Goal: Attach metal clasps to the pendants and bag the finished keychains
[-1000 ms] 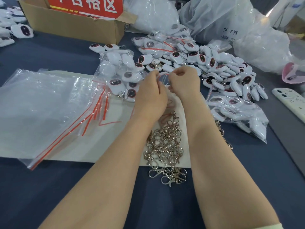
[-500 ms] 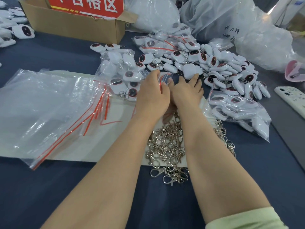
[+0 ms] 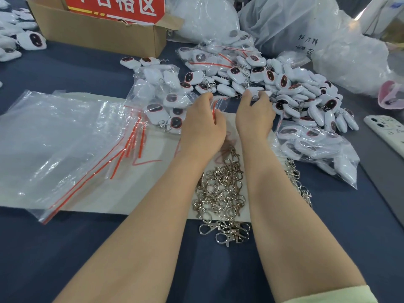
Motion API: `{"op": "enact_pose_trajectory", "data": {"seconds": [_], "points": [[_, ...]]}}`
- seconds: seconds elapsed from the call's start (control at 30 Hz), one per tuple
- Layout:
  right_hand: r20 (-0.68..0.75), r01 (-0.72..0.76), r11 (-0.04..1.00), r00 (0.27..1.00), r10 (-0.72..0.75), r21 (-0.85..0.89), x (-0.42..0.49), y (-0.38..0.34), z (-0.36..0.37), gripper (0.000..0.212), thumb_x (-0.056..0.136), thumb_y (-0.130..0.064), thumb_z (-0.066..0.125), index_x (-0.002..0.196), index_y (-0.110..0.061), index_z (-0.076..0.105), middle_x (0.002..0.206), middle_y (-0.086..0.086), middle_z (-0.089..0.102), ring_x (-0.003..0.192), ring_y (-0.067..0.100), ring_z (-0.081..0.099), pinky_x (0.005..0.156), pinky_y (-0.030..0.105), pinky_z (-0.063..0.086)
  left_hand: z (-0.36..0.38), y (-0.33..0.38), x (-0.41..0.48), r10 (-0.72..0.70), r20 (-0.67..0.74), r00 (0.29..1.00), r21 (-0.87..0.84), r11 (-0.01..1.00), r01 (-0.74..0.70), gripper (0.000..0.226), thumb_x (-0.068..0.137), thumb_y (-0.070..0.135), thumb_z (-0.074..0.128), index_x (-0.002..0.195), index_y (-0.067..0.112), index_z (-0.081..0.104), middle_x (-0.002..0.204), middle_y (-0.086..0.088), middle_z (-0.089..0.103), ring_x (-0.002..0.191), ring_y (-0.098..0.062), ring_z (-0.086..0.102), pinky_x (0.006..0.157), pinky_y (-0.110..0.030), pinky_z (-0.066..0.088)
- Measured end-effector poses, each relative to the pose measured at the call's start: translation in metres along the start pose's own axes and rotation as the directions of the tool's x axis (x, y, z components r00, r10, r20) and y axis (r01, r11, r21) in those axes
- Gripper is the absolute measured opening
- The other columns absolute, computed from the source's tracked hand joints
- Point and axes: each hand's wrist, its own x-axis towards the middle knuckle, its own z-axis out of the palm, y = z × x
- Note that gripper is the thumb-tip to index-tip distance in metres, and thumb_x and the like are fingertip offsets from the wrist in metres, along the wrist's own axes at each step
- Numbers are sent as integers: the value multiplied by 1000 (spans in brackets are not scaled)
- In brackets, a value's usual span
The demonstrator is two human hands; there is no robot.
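Plainly, two hands work over the dark blue counter (image 3: 65,248). The left hand (image 3: 203,125) pinches one small zip bag (image 3: 219,102), clear film with a red seal strip, its fingers curled at the bag's mouth. The right hand (image 3: 254,114) curls its fingertips round one white pendant (image 3: 255,90) at the near edge of the loose pile of pendants (image 3: 295,88). Each pendant is a smooth, rounded white lozenge with a dark oval face ringed in red; several carry silver clasps.

Three filled bags lie about: the left bag (image 3: 157,95) just beside the left hand, the right bag (image 3: 312,147), and the back bag (image 3: 214,57). Between the forearms one tangled heap of shiny metal clasps (image 3: 220,189) lies on a white sheet (image 3: 153,171), some spilling onto the cloth. One stack of empty bags (image 3: 54,138), crinkled and glossy, lies to the left. One cardboard box (image 3: 98,33) stands behind, and one white phone (image 3: 389,132) lies at the right edge.
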Motion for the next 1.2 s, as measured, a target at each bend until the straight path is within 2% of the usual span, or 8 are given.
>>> {"op": "enact_pose_trajectory", "data": {"seconds": [0.17,0.27,0.43,0.6,0.8,0.87,0.97,1.2], "points": [[-128,-119,851,969,212,511,3,0,-8,21,96,-31,51,108,-15,58,93,-6,62,87,11,59,72,20,43,0,-1,-1,-2,1,1000,-4,1000,2,36,95,17,47,130,11,46,126,-2,54,113,-12,47,82,-12,25],[-46,-170,733,963,265,659,6,2,-7,6,94,-19,57,92,-15,53,92,4,65,85,17,63,81,28,53,1,-1,-2,0,1,1000,-3,1000,0,34,95,17,48,129,11,47,125,-2,54,104,-5,43,82,-13,26],[305,-337,313,941,146,888,4,-15,-7,28,91,5,48,118,1,50,86,15,61,72,16,66,76,28,57,1,0,0,2,7,1000,3,1000,-2,38,95,16,47,133,10,46,131,-4,53,120,-16,47,89,-18,30],[396,-302,614,918,-18,729,-4,-22,-5,29,88,5,41,103,-8,63,72,5,62,69,13,62,69,24,52,-1,3,1,13,25,1000,28,1000,-14,48,95,13,43,143,12,35,141,-7,47,129,-23,42,104,-32,32],[439,-103,829,880,-182,550,-12,-20,1,16,86,-7,54,88,-19,64,74,-1,66,69,11,59,70,27,47,-3,5,2,-47,28,999,-13,999,47,41,91,5,40,132,9,43,124,-9,56,115,-26,50,94,-39,41],[444,-58,846,869,-219,530,-14,-20,4,4,86,-20,61,85,-17,61,78,2,62,75,15,54,75,35,44,-3,6,2,-50,46,998,4,999,50,45,90,3,39,135,7,41,128,-11,54,118,-28,49,96,-39,40],[390,36,857,880,-271,514,-15,-18,7,14,88,-24,65,78,-18,58,77,2,59,77,16,53,77,41,46,-3,6,1,-39,51,998,30,999,38,48,89,1,38,137,6,40,130,-12,53,119,-27,48,97,-34,36],[423,-269,621,899,-111,736,-10,-16,10,9,89,-8,61,82,-15,58,88,11,63,77,24,59,81,42,50,-2,4,-1,5,50,999,72,997,-9,49,91,3,40,139,8,38,139,-9,46,127,-23,41,99,-27,27]]}}
